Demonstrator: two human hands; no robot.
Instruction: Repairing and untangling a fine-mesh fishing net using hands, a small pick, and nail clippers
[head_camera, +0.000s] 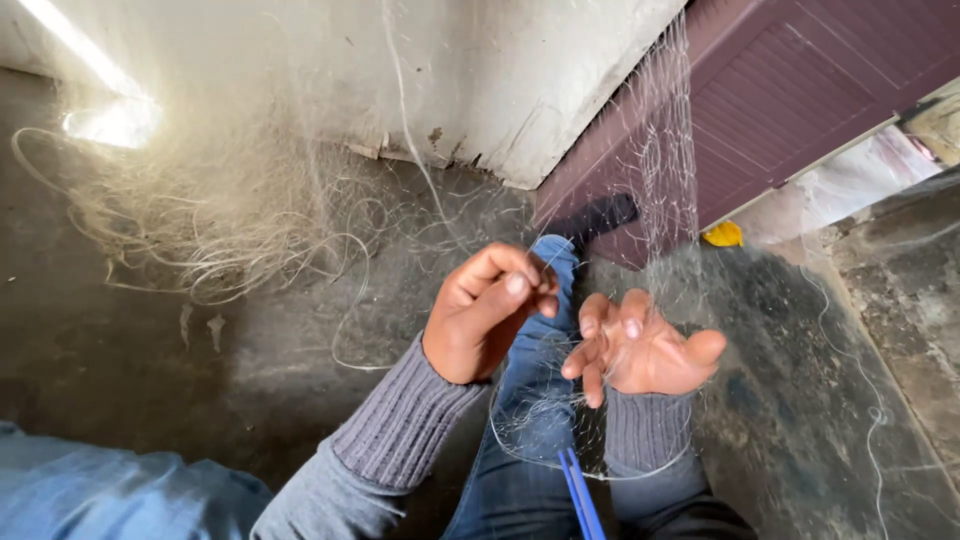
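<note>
1. A loose pile of pale tangled fishing line (200, 220) is heaped on the grey concrete floor (120, 350), far left.
2. Fine translucent netting (660, 170) is pinched between the curled fingers of the left hand (485, 312).
3. The right hand (640, 350) is spread open, fingers hooked loosely into the mesh.
4. A small yellow object (723, 234) is seen by the maroon door (790, 90).

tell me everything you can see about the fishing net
The fishing net is fine, pale, near-transparent line knotted into open mesh. One stretch hangs taut in front of the maroon door; the rest lies heaped and tangled on the concrete floor at left. The left hand pinches strands, the right hand spreads open against the mesh.
</note>
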